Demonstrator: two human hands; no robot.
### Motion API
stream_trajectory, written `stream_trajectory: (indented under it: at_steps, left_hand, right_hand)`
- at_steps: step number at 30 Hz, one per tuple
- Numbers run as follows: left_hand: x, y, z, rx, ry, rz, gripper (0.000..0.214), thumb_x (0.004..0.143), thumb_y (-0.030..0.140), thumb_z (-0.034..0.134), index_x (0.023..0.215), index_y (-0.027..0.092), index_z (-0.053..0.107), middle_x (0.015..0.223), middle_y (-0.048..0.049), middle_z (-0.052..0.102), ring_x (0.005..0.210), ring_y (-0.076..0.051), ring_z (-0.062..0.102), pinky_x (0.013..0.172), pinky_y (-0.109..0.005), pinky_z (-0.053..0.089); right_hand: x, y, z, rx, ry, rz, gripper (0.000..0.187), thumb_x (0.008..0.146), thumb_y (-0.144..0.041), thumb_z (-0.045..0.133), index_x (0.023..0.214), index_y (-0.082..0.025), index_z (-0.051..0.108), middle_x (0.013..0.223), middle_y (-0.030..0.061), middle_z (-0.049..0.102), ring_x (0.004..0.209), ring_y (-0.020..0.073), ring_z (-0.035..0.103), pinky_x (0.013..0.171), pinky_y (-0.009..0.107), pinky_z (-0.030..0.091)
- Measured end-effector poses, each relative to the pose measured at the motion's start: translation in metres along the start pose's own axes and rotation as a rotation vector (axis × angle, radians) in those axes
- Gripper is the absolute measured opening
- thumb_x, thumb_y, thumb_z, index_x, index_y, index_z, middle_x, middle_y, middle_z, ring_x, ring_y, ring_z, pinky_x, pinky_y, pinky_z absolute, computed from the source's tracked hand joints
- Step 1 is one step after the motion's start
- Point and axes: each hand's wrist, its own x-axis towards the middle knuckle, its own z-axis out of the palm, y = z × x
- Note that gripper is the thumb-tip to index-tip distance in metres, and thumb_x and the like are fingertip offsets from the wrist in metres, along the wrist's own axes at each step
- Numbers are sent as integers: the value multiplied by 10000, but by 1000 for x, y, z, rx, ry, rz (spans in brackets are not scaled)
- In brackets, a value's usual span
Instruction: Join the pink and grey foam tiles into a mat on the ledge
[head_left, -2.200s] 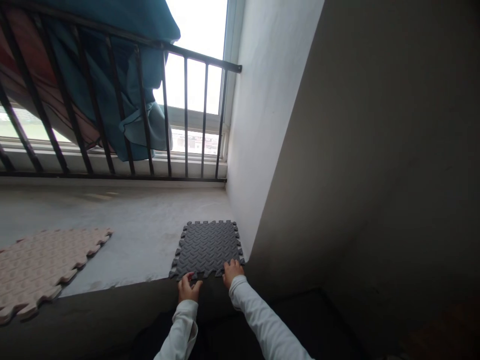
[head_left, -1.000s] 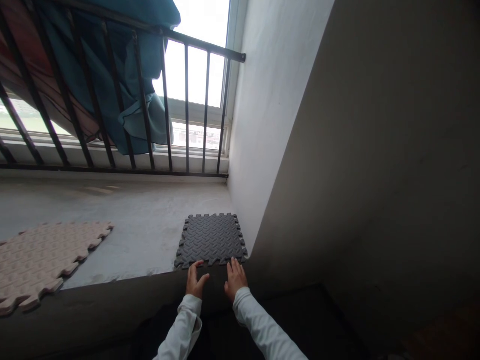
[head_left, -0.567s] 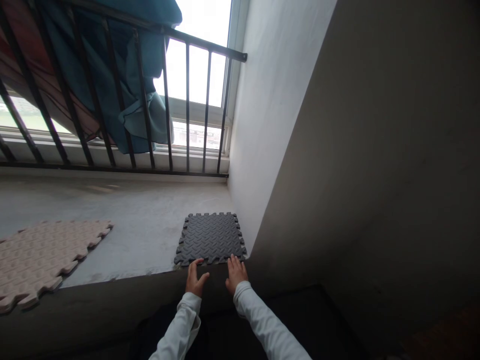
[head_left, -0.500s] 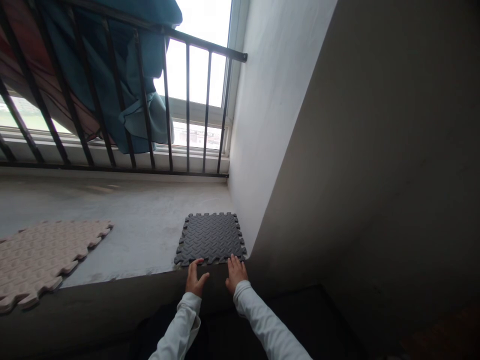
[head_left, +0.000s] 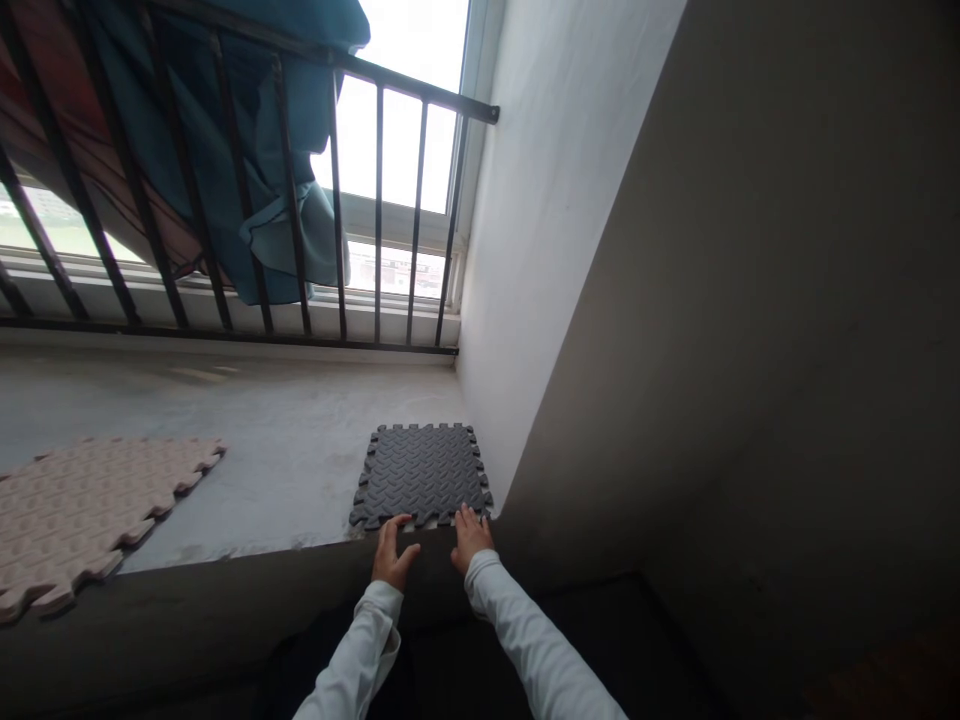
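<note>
White wall [head_left: 547, 200] is met by a pale sill [head_left: 285, 430], its right side thus blocked; the back is barred by a black railing [head_left: 379, 200], behind which blue cloth [head_left: 266, 180] is hung. Pink foam matting [head_left: 97, 500] is spread at the left. By the wall, the dark foam tile [head_left: 424, 470] is already laid flat, its edges not yet joined. Its near edge is met by the right hand [head_left: 472, 537], fingers extended, and the left hand [head_left: 392, 557], thumb spread; nothing is gripped.
</note>
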Motion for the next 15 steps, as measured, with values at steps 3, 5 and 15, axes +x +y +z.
stream_trajectory:
  at_steps: [3, 5, 15]
  left_hand:
    - [1, 2, -1, 14, -14, 2, 388, 581, 362, 467, 926, 187, 504, 968, -79, 528, 1000, -252, 478, 932, -434, 341]
    - [0, 2, -2, 32, -29, -2, 387, 579, 357, 462, 928, 194, 500, 971, -76, 528, 1006, -249, 475, 938, -433, 338]
    - [-21, 110, -21, 140, 64, 132, 273, 658, 305, 427, 876, 181, 536, 817, -55, 517, 723, -186, 523, 729, -366, 460]
  right_hand:
    - [4, 0, -4, -16, 11, -12, 704, 659, -206, 477, 1314, -84, 250, 1397, 116, 226, 1275, 201, 217, 1057, 416, 101]
    - [5, 0, -7, -42, 12, -22, 706, 652, -215, 496, 1308, -90, 267, 1381, 128, 267, 1257, 207, 259, 1054, 427, 104]
    - [4, -1, -8, -119, -1, -47, 760, 614, -241, 555, 1303, -80, 277, 1379, 143, 266, 1252, 224, 266, 1046, 401, 142]
